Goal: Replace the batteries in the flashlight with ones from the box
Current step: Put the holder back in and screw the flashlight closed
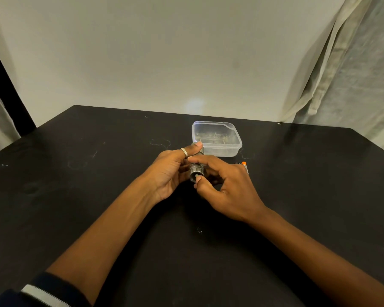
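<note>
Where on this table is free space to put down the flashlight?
Free: the wide table left of the left hand, and right of the orange-tipped battery. Crowded: the middle, where it and the right hand hold the flashlight, box just behind.

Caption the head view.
Left hand and right hand hold a silver metal flashlight over a black table, near a clear plastic box.

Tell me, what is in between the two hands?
The flashlight, as the head view shows. The left hand grips its far part, and the right hand pinches its near end with its fingers.
</note>
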